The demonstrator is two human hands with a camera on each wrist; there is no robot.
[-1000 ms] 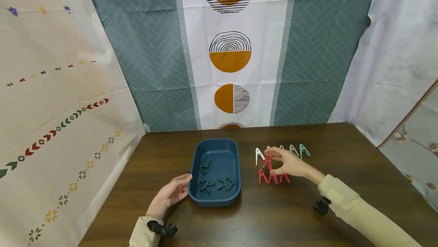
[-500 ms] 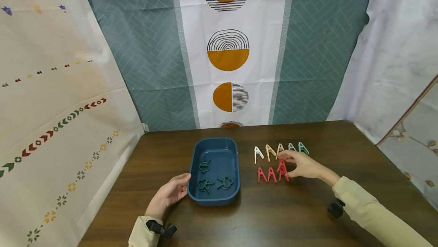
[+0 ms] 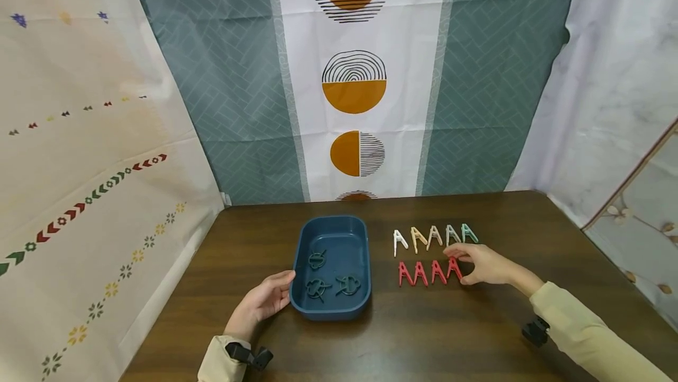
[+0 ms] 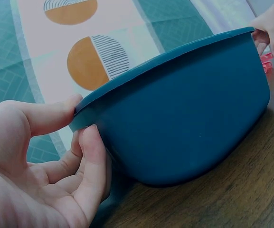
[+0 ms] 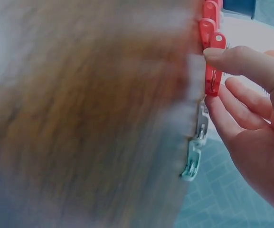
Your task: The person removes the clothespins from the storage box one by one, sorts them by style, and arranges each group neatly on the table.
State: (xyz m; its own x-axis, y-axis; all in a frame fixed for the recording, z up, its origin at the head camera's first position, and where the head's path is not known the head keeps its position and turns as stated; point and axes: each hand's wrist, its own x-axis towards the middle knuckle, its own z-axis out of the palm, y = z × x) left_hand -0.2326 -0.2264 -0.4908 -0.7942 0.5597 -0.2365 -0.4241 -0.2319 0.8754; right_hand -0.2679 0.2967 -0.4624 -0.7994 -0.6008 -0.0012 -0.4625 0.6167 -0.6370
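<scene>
My left hand [image 3: 267, 298] pinches the rim of a dark blue plastic tub [image 3: 332, 313] at its near left side. In the left wrist view the thumb and a finger [image 4: 93, 142] are at the rim of the tub. My right hand [image 3: 489, 264] pinches a red clothespin [image 5: 213, 71] between thumb and fingers. That clothespin stands at the right end of a front row with several red clothespins [image 3: 421, 274]. Behind them is a row of clothespins: white [image 3: 399, 242], yellowish [image 3: 418, 238], beige [image 3: 434, 236], greyish [image 3: 452, 235] and green [image 3: 468, 233].
Inside the tub lie three dark green round clips [image 3: 348, 284]. Everything stands on a brown wooden table [image 3: 339, 352]. Patterned cloths hang behind the table [image 3: 355, 99] and along its left side [image 3: 106, 223] and right side [image 3: 620, 105].
The right hand has carried the held red clothespin rightward past the others and lowered it to the right end of the red row. The left hand stays on the tub.
</scene>
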